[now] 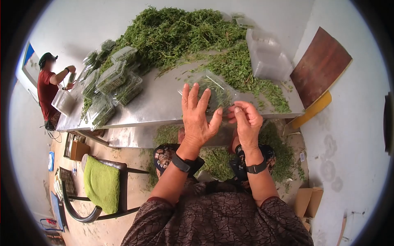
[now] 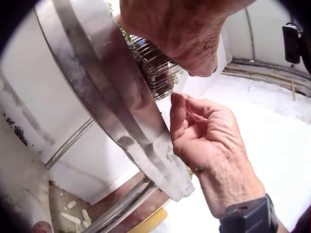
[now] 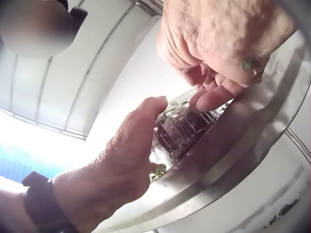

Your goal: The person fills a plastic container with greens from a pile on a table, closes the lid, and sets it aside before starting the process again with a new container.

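Observation:
A clear plastic clamshell box point(image 1: 217, 91) with green leafy sprigs inside lies at the near edge of the metal table point(image 1: 158, 96). My left hand point(image 1: 198, 117) lies over its left side, fingers spread and straight, thumb out toward the front. At the near right corner, my right hand point(image 1: 248, 123) has curled fingers, with thumb and forefinger pinching the box edge. From the right wrist view, the ribbed side of the box point(image 3: 182, 128) shows between the left hand point(image 3: 121, 155) and the right fingers point(image 3: 214, 97).
A large heap of green sprigs point(image 1: 176, 35) covers the back of the table. Several filled clear boxes point(image 1: 113, 78) are piled at the left, and nested empty containers point(image 1: 269, 57) stand at the right. Another person point(image 1: 49, 88) stands far left. A chair with a green towel point(image 1: 100, 184) is behind.

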Action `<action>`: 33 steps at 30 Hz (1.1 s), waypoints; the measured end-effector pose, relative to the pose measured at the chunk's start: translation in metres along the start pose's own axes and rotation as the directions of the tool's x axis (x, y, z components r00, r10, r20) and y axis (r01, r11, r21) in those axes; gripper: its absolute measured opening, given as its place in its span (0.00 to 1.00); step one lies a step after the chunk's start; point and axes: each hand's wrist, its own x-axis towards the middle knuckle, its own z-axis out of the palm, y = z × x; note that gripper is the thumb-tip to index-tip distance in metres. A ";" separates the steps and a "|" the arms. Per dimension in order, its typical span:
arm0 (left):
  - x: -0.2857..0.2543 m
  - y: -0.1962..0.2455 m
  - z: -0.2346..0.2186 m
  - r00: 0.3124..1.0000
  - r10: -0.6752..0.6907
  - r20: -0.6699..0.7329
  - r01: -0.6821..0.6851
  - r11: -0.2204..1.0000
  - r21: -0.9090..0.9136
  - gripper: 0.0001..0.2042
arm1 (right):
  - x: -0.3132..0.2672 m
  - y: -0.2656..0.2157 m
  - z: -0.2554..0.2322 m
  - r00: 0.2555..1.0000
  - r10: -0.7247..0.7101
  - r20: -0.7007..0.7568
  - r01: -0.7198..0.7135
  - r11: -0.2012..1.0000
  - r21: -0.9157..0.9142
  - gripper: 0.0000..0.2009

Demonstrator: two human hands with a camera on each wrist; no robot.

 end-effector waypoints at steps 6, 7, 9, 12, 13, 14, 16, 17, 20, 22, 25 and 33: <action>0.001 0.002 -0.003 1.000 -0.003 0.015 0.003 1.000 0.013 0.25 | 0.009 -0.012 -0.003 0.985 0.156 -0.080 -0.156 0.988 0.009 0.16; 0.001 0.002 -0.003 1.000 -0.013 0.023 0.012 1.000 0.016 0.25 | 0.011 -0.014 -0.002 0.974 0.216 -0.067 -0.215 0.976 0.021 0.15; 0.001 0.002 -0.004 0.999 -0.011 0.031 0.011 1.000 0.017 0.25 | 0.016 -0.016 0.001 0.965 0.257 -0.047 -0.255 0.966 0.028 0.14; 0.002 0.002 -0.007 0.999 -0.018 0.051 0.017 1.000 0.021 0.26 | 0.023 -0.015 0.005 0.949 0.312 -0.038 -0.310 0.950 0.045 0.14; 0.002 0.002 -0.008 0.998 -0.025 0.065 0.024 0.999 0.022 0.27 | 0.026 -0.014 0.007 0.943 0.328 -0.052 -0.325 0.944 0.056 0.14; 0.002 0.001 -0.010 0.998 -0.026 0.058 0.025 0.999 0.025 0.27 | 0.027 -0.013 0.008 0.945 0.325 -0.046 -0.322 0.945 0.055 0.14; 0.003 0.001 -0.012 0.996 -0.011 0.084 0.010 1.000 0.016 0.30 | 0.031 -0.014 0.010 0.931 0.355 -0.081 -0.351 0.934 0.059 0.14; 0.003 0.001 -0.014 0.997 -0.013 0.079 0.011 1.000 0.018 0.30 | 0.032 -0.015 0.010 0.933 0.353 -0.076 -0.349 0.935 0.057 0.14; 0.003 0.001 -0.017 0.996 0.002 0.091 -0.005 0.999 0.035 0.31 | 0.036 -0.019 0.012 0.918 0.388 -0.080 -0.384 0.922 0.056 0.14; 0.003 0.001 -0.019 0.994 0.026 0.104 -0.032 0.998 0.053 0.30 | 0.038 -0.020 0.013 0.908 0.405 -0.108 -0.404 0.914 0.030 0.13; 0.002 0.003 -0.021 0.995 0.022 0.098 -0.029 0.997 0.068 0.28 | 0.041 -0.019 0.011 0.907 0.412 -0.089 -0.411 0.911 0.034 0.12; 0.014 -0.021 -0.019 0.977 -0.203 -0.067 0.183 0.956 -0.229 0.16 | 0.045 -0.020 0.010 0.902 0.421 -0.100 -0.421 0.907 0.022 0.10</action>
